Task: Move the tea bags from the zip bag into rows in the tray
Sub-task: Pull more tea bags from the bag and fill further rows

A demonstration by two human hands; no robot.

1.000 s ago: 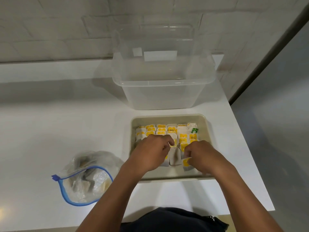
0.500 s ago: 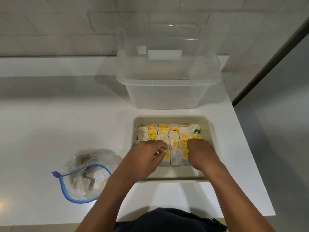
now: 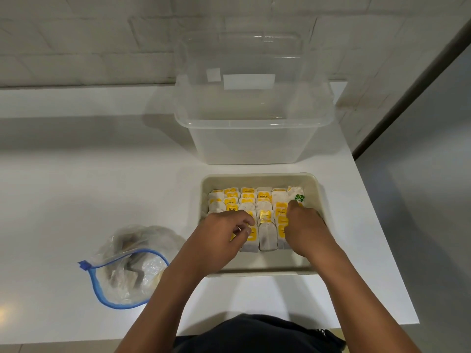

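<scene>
In the beige tray point(image 3: 262, 177) on the white counter point(image 3: 76, 200), your left hand point(image 3: 219, 240) lies knuckles-up, curled fingers pinching a tea bag at the near row. Your right hand point(image 3: 307, 230) presses flat, fingers together, on the tea bags point(image 3: 265, 202) at right. The zip bag point(image 3: 130, 266) lies open at near left.

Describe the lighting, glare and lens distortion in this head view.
Head view: wide-angle bending curves the wall tiles and the counter edge; soft overhead light throws a broad grey shadow band across the counter behind the clear bin; small glare streaks sit on the bin's lid; a warm reflection glows at lower left; the tea bags and tray stay sharp.
</scene>
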